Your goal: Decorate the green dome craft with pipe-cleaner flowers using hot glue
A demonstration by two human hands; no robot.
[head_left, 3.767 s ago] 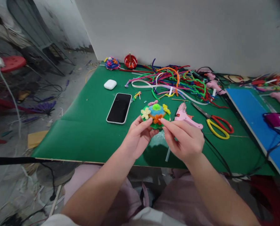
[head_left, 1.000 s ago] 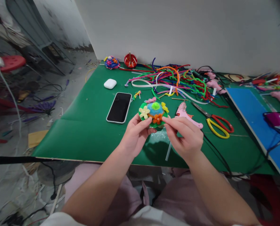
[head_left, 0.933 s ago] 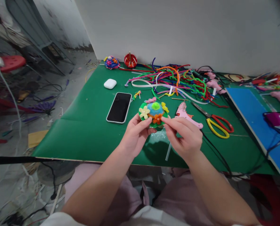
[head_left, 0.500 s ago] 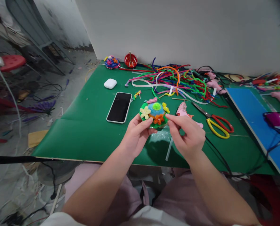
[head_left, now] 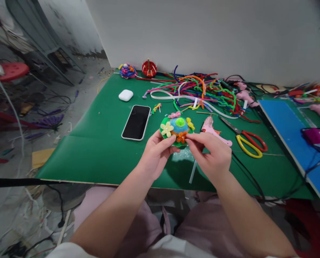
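Over the table I hold a small pipe-cleaner hat (head_left: 180, 123) with a green brim, a blue crown and a bright green top. My left hand (head_left: 158, 152) is closed on its left edge, thumb on top and fingers underneath. Around the brim sit a cream flower (head_left: 166, 128), a pink flower (head_left: 174, 114), a yellow flower (head_left: 190, 123) and an orange flower (head_left: 181, 137). My right hand (head_left: 213, 152) is closed, with thumb and forefinger pinching the right side of the orange flower. The brim's underside is hidden.
A pink glue gun (head_left: 210, 126) with a clear glue stick (head_left: 193, 172) lies behind my right hand. Scissors (head_left: 246, 139) are farther right, beside a blue board (head_left: 291, 132). A phone (head_left: 136, 123), a white case (head_left: 126, 95) and a pipe-cleaner pile (head_left: 203, 89) lie beyond.
My right hand has shifted left, from the brim's right edge onto the orange flower. The hat has tilted very slightly in my left hand, which stays in place.
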